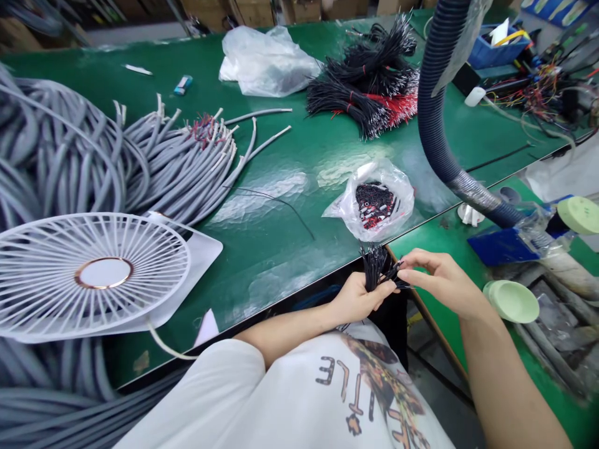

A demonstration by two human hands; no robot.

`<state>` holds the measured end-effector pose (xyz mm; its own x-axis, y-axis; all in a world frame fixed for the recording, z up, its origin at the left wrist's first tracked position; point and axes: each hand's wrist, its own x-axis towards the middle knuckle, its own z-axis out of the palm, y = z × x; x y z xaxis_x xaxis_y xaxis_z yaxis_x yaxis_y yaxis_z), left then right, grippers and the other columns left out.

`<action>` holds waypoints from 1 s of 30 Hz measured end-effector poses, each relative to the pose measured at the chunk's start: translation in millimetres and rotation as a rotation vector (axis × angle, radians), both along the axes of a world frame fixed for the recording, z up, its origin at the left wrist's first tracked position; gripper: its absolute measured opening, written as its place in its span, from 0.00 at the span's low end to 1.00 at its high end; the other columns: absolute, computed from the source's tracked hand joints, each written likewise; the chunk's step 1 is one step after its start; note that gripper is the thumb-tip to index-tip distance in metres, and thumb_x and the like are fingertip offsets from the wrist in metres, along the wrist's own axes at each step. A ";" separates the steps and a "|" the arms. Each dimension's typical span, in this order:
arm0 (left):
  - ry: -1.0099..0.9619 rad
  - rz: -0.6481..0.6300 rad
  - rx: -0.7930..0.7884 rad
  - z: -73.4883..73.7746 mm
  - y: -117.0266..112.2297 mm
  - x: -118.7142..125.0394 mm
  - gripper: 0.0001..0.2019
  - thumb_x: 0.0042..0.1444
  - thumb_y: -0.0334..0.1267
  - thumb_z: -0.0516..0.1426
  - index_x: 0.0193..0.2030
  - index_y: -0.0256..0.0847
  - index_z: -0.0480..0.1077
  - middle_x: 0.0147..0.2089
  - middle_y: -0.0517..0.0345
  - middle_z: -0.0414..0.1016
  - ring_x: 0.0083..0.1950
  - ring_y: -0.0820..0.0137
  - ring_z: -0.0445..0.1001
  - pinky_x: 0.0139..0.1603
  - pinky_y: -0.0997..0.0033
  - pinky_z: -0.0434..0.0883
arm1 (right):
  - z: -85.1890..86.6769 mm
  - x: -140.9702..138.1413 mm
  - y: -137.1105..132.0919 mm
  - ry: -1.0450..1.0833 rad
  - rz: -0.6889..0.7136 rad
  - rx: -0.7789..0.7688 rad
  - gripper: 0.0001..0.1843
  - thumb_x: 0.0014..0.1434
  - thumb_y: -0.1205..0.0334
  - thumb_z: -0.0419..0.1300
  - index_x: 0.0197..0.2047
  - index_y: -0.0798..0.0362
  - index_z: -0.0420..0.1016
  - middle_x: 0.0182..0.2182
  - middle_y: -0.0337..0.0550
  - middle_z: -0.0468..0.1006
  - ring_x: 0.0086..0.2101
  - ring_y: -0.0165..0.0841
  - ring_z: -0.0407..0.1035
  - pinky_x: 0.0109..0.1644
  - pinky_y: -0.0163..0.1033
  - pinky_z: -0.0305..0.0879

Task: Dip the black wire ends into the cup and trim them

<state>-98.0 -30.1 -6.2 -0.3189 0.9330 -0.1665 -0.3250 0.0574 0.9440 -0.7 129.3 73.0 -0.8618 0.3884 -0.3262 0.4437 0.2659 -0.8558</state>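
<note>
My left hand (358,298) is closed around a bundle of thin black wires (373,265), whose ends stick up above the fingers near the bench edge. My right hand (433,277) pinches at the side of this bundle, thumb and forefinger together on a wire end; the exact piece between them is too small to make out. Just beyond the hands sits an open clear plastic bag (403,198) with small black and red pieces (374,202) inside.
Thick grey cables (93,149) and a white fan (105,274) fill the left side. Tied black and red wire bundles (360,87) lie at the back beside a plastic bag (266,62). A ribbed hose (433,118) arches down on the right, near a pale green cup (512,301).
</note>
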 end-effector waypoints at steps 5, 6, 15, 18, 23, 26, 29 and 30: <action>-0.010 0.007 0.026 1.7 -0.9 -2.8 0.29 0.57 0.59 0.56 0.16 0.37 0.64 0.15 0.65 0.59 0.21 0.78 0.60 0.41 0.70 0.71 | 0.8 -5.5 2.3 0.002 0.040 -0.027 0.16 0.55 0.49 0.64 0.29 0.55 0.79 0.30 0.42 0.75 0.33 0.32 0.67 0.40 0.38 0.62; -0.012 0.009 0.027 2.6 -1.1 -3.9 0.29 0.57 0.59 0.56 0.16 0.38 0.63 0.15 0.65 0.59 0.21 0.78 0.61 0.42 0.70 0.71 | 2.5 -5.1 4.1 -0.004 0.030 -0.030 0.16 0.56 0.48 0.64 0.30 0.55 0.79 0.30 0.42 0.76 0.33 0.32 0.68 0.41 0.38 0.62; -0.024 0.028 -0.007 3.2 -1.6 -8.3 0.28 0.58 0.58 0.55 0.17 0.38 0.63 0.14 0.66 0.58 0.20 0.79 0.59 0.37 0.71 0.70 | 1.7 -0.5 10.6 0.112 0.073 0.148 0.13 0.56 0.53 0.65 0.27 0.53 0.75 0.30 0.41 0.76 0.33 0.33 0.69 0.42 0.39 0.63; -0.053 0.062 0.002 1.8 -3.0 -7.9 0.28 0.58 0.58 0.56 0.16 0.38 0.61 0.14 0.67 0.57 0.20 0.79 0.59 0.40 0.70 0.70 | -3.7 -19.4 14.0 0.229 -0.117 0.283 0.12 0.58 0.55 0.63 0.28 0.52 0.73 0.29 0.40 0.74 0.32 0.32 0.68 0.39 0.39 0.63; -0.061 0.098 -0.060 6.3 -6.7 -13.6 0.27 0.55 0.60 0.57 0.22 0.35 0.69 0.14 0.66 0.58 0.18 0.79 0.56 0.27 0.73 0.64 | -0.6 -72.9 31.6 0.350 -0.239 0.654 0.05 0.55 0.60 0.63 0.35 0.51 0.77 0.37 0.45 0.78 0.41 0.39 0.71 0.47 0.45 0.65; -0.019 0.131 -0.052 8.8 -6.8 -19.2 0.28 0.56 0.61 0.56 0.21 0.35 0.68 0.14 0.65 0.58 0.19 0.79 0.58 0.28 0.74 0.63 | 10.0 -79.7 29.3 0.265 -0.089 0.684 0.08 0.55 0.57 0.63 0.36 0.51 0.79 0.39 0.46 0.79 0.42 0.41 0.71 0.49 0.45 0.65; 0.009 0.146 -0.032 7.6 -4.8 -22.4 0.28 0.57 0.60 0.55 0.20 0.36 0.67 0.15 0.65 0.59 0.20 0.79 0.59 0.31 0.73 0.66 | 19.7 -62.4 18.2 0.091 0.110 0.433 0.15 0.59 0.49 0.60 0.31 0.53 0.78 0.32 0.43 0.80 0.36 0.36 0.72 0.44 0.40 0.66; 0.006 0.144 -0.018 6.8 -3.8 -22.7 0.28 0.57 0.60 0.55 0.19 0.37 0.66 0.15 0.65 0.59 0.20 0.78 0.59 0.33 0.73 0.67 | 21.3 -55.7 14.4 0.043 0.171 0.356 0.16 0.59 0.49 0.60 0.30 0.53 0.78 0.31 0.43 0.80 0.35 0.35 0.72 0.43 0.39 0.65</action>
<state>-120.7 -33.9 0.6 -0.4501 0.8746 -0.1805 -0.3257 0.0275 0.9451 -56.5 143.8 94.4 -0.9339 0.3199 -0.1594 0.3329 0.6161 -0.7138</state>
